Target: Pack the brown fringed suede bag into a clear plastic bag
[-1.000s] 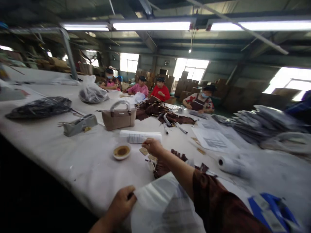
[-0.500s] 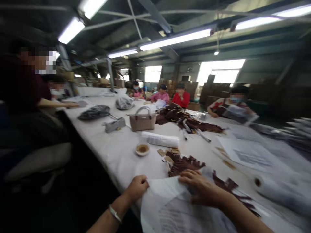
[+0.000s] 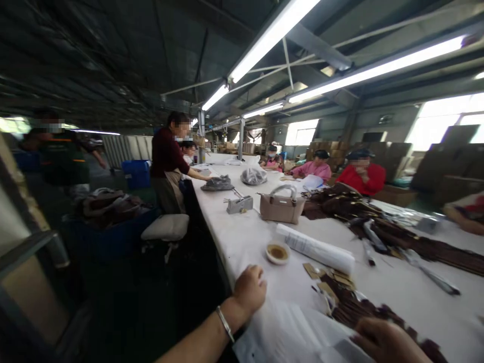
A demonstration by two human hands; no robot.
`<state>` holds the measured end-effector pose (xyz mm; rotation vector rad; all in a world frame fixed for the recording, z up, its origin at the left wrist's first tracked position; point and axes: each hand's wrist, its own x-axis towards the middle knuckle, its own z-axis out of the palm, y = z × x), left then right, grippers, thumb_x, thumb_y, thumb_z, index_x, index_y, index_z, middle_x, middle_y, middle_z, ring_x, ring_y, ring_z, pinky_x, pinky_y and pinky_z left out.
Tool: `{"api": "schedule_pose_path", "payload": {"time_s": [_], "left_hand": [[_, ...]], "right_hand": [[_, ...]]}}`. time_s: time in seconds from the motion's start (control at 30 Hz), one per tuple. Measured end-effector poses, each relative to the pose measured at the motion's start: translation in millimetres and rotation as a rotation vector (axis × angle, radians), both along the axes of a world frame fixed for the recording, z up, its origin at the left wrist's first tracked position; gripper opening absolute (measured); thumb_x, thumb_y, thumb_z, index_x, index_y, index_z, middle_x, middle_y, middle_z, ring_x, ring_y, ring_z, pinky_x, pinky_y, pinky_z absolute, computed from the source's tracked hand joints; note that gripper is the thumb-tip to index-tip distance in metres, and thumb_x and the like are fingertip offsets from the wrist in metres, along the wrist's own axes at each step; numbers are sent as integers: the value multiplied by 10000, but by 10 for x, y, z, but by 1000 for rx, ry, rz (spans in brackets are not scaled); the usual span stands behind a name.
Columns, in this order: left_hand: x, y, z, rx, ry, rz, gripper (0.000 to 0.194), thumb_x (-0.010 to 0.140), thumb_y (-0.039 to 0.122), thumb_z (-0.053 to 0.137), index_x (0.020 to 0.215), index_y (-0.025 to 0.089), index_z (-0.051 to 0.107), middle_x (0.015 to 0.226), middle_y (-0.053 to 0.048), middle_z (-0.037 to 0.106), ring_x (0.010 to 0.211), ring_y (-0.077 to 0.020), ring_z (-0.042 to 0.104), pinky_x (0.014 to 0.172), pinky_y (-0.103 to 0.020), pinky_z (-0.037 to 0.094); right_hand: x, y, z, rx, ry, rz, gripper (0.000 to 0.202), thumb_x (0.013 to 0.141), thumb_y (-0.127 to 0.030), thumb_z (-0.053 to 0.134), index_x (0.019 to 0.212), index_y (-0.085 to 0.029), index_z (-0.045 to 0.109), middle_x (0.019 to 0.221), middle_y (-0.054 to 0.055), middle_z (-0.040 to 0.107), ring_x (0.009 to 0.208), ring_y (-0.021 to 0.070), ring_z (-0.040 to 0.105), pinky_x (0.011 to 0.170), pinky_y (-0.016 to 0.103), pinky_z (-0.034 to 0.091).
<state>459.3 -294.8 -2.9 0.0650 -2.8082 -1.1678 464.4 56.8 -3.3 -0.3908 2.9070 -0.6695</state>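
Our left hand (image 3: pixel 248 290) is clenched on the near edge of the plastic bag (image 3: pixel 291 335), which stretches rightward across the bench (image 3: pixel 242 237) to our right hand (image 3: pixel 381 340), whose grip we cannot tell.

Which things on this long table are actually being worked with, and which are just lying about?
In hand:
left hand, fist closed at the table edge, on the plastic bag
right hand on that bag, beside the brown pieces

Lying about:
handbag
paper roll
small dish
tape dispenser
tags
table
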Motion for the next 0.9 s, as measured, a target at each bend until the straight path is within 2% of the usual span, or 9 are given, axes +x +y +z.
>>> {"api": "schedule_pose_path", "payload": {"time_s": [0.07,0.1,0.2,0.3,0.4,0.53,0.67,0.8,0.9], "left_hand": [[76,118,222,-15,197,-63,314,916,149,476,1203,124,600,1235,-171,606,1228,-256,527,1138,-422,390],[118,198,318,-5,299,-130,295,944,165,465,1212,139,586,1238,-158,603,1253,-241,514,1164,-413,373],[216,455,490,-66,804,-387,233,952,148,540,1177,186,587,1111,-107,649,1113,-221,591,1030,-390,490],[285,686,485,-139,956,-618,253,921,98,593,1150,204,603,1076,-78,662,1054,-207,610,975,-371,504],[317,860,381,-253,943,-750,244,896,206,681,1133,205,625,1135,-84,664,1117,-252,600,1006,-425,484],[229,968,246,-396,814,-691,586,763,355,833,1256,164,579,1232,-131,634,1164,-334,569,1025,-510,460],[163,1031,298,-417,705,-614,431,807,274,744,1190,166,581,1170,-126,639,1099,-321,582,985,-498,466],[252,1174,474,-323,612,-640,503,776,408,757,1174,165,569,1127,-126,621,1048,-313,583,911,-469,493],[279,1244,548,-411,526,-544,350,805,277,685,1117,149,592,1086,-133,616,1033,-316,586,895,-460,492]], "right_hand": [[135,-163,247,20,25,-59,194,795,-321,599,623,-239,633,694,49,725,670,218,654,629,339,433],[181,-237,368,10,26,-65,152,770,-265,601,629,-219,635,690,40,715,668,194,634,625,313,412],[174,-374,605,-42,9,-124,96,734,-218,654,645,-185,669,668,10,679,639,143,563,606,273,361],[108,-388,656,-72,-22,-213,59,710,-234,731,689,-180,721,651,-12,655,634,125,533,599,257,351],[128,-379,677,-73,-33,-246,88,708,-262,770,722,-178,750,653,-18,653,637,119,525,594,250,350],[181,-372,758,-63,-39,-252,112,731,-279,788,759,-172,770,660,-18,659,624,107,518,595,241,355],[171,-404,820,-1,-49,-260,175,728,-354,814,775,-190,778,672,-9,670,623,115,517,587,252,346],[128,-526,863,66,-5,-273,235,712,-466,797,758,-236,782,700,7,685,666,150,531,601,281,337],[121,-616,936,88,17,-259,241,728,-483,767,728,-241,764,691,7,667,666,157,525,604,292,335]]}}
